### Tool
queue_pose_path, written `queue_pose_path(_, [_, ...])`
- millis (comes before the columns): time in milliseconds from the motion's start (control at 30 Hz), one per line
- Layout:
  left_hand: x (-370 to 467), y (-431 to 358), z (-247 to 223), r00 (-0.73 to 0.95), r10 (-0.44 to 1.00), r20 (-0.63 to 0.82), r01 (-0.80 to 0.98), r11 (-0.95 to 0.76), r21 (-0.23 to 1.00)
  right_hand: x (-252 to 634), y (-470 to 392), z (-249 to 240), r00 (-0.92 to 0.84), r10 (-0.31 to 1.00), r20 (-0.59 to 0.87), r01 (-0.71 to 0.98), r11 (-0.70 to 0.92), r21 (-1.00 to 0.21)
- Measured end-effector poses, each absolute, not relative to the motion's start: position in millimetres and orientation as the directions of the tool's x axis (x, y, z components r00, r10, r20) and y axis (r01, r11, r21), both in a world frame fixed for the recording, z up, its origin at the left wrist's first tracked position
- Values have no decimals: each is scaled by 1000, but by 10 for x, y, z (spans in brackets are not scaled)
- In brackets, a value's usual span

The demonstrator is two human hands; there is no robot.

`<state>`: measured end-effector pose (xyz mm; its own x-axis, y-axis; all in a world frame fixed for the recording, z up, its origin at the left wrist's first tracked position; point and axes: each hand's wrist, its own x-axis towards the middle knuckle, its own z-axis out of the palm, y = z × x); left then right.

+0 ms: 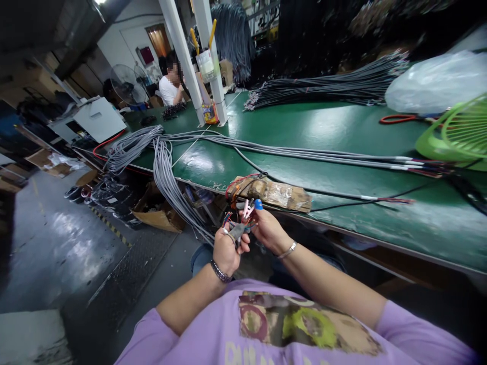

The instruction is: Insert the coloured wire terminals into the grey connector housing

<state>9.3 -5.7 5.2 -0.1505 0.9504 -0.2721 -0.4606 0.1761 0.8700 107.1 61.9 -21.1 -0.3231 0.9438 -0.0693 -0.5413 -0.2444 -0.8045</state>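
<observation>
Green bench [331,126] is running across the dim workshop, its surface catching overhead light; below its front edge, the left hand [226,249] is reaching up from a bent elbow, its palm turning inward and its fingers curling around a dark sheath [236,230] with coloured wires [227,218] fanning out; the right hand [271,232] is coming in from the other side, its forearm slanting, its thumb, wearing a blue cap [258,204], and its fingers pinching a small pink-white clip [248,209] above the wires; both hands are meeting in front of the purple shirt [213,324].

Fingers are covering part of the sheath; wire tips are blurring together, and the right fingertips are partly hiding behind the thumb.

Just beyond the hands, a worn wooden block [291,196] is lying along the bench edge; grey cables [167,177] are draping over that edge to the left; under it, an open carton [160,215] is sitting on the floor, its contents being too dark to tell.

Farther off, a clear holder [206,65] on a post is carrying yellow-handled tools [195,40]; a plastic bag [422,83] is lying near a green fan [466,132], its contents not showing clearly; a person [170,90] in white is sitting at the far end.
</observation>
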Motion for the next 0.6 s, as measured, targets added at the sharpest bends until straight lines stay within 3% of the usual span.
queue_pose_path(100, [79,-64,57,-151,952,-265,-456,170,874,1060,615,-233,-229,967,-111,-577,-227,-785])
queue_pose_path(233, [88,-73,43,-144,950,-276,-453,185,872,1060,642,-218,-396,894,-209,-671,-437,-599])
queue_pose_path(333, [105,-65,24,-147,948,-284,-450,191,872,1055,675,-216,-446,863,-237,-707,-502,-498])
queue_pose_path(600, [107,-61,16,-150,948,-280,-423,194,885,1061,649,-216,-438,870,-225,-732,-491,-473])
